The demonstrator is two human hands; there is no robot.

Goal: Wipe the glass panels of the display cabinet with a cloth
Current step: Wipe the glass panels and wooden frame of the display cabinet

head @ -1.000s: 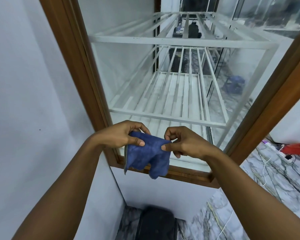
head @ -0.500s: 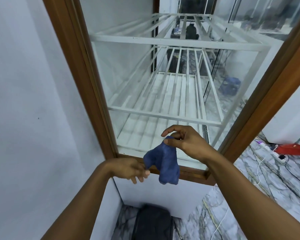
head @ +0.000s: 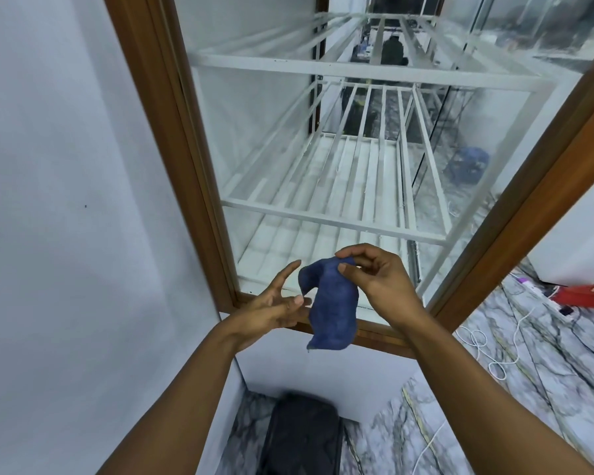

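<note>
Before the bottom rail (head: 374,332) of the display cabinet (head: 172,132), we hold the blue cloth (head: 333,310) in front of the glass panel (head: 288,159), not yet against it. Our right hand (head: 381,286) pinches the upper end of the cloth between thumb and forefinger, just above the rail. The rest of the fabric hangs bunched below the pinch and passes in front of the rail. Our left hand (head: 271,310) is released, fingers spread and holding nothing, level with the rail and to the left of the cloth. Its fingertips appear to touch the cloth's edge, though the overlap leaves contact uncertain.

We judge the step in hand to be preparing the cloth for wiping. To do it well:

1. Bring the left hand under the hanging fabric and fold it into a flat pad; a bunched cloth meets glass with a small face and streaks.
2. Change from the pinch to a full palm hold so pressure spreads evenly.
3. Begin high on the panel, well above the rail, and work down toward it in overlapping strokes.
4. Finish along the rail.

White shelf racks (head: 333,217) behind the glass, above the rail, need no contact.
</note>
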